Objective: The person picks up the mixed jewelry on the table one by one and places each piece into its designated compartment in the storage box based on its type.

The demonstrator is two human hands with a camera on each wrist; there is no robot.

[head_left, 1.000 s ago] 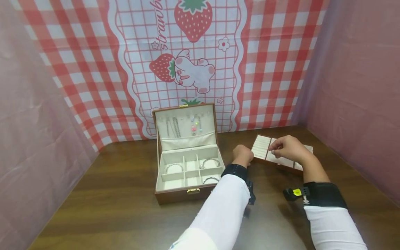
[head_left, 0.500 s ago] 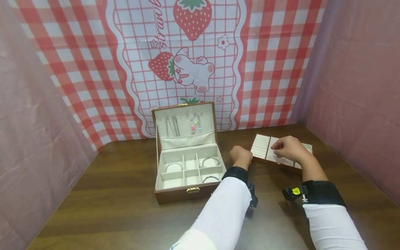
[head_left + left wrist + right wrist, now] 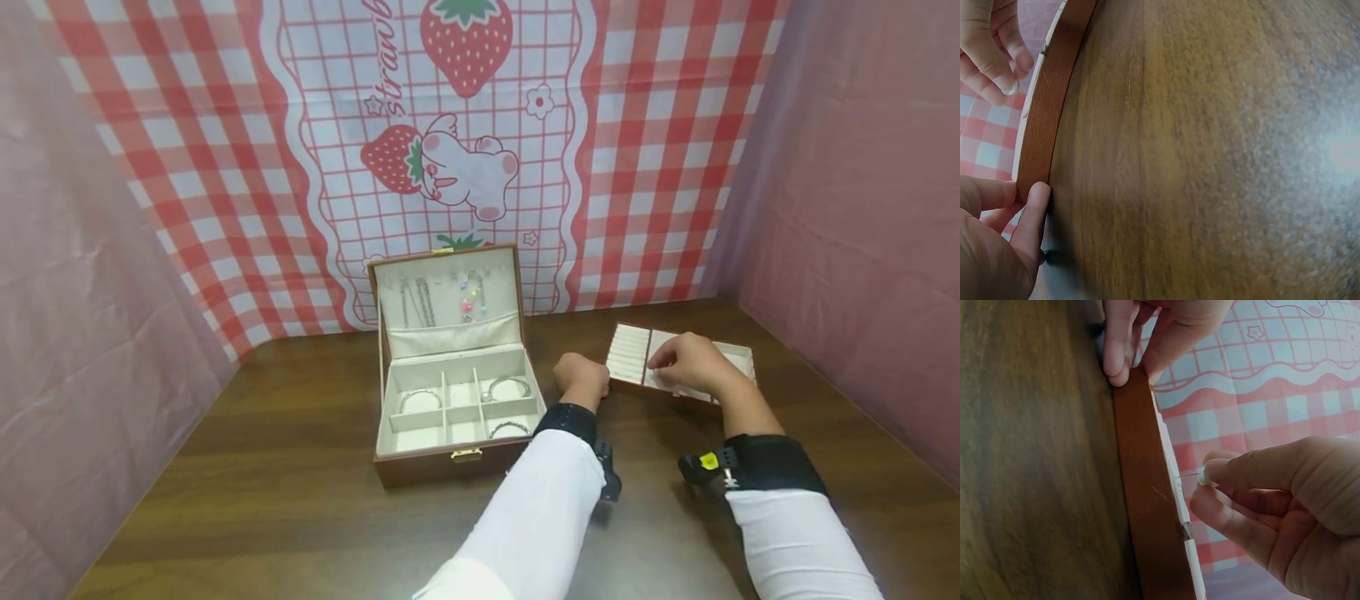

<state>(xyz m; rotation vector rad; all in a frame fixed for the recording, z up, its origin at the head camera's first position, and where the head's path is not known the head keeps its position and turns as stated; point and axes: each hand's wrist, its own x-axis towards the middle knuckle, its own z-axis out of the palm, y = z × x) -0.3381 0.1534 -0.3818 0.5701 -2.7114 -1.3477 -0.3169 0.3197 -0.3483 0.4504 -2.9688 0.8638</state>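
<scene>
A shallow brown tray with a pale lining and ring rolls at one end lies to the right of the jewelry box. My left hand grips its left end, thumb and fingers at the corner in the left wrist view. Over the tray's middle section, my right hand pinches a small pale stud earring between thumb and index finger. In the right wrist view the earring's thin post points at the tray's lining. The head view hides the earring behind the fingers.
Left of the tray stands an open brown jewelry box with divided compartments. Several bracelets, among them one silver bangle, lie inside. Necklaces hang in its lid. A checked strawberry cloth hangs behind, with pink curtains at both sides.
My right hand has shifted slightly down toward the tray, its fingertips now closer over the middle section. The left hand stays at the tray's end.
</scene>
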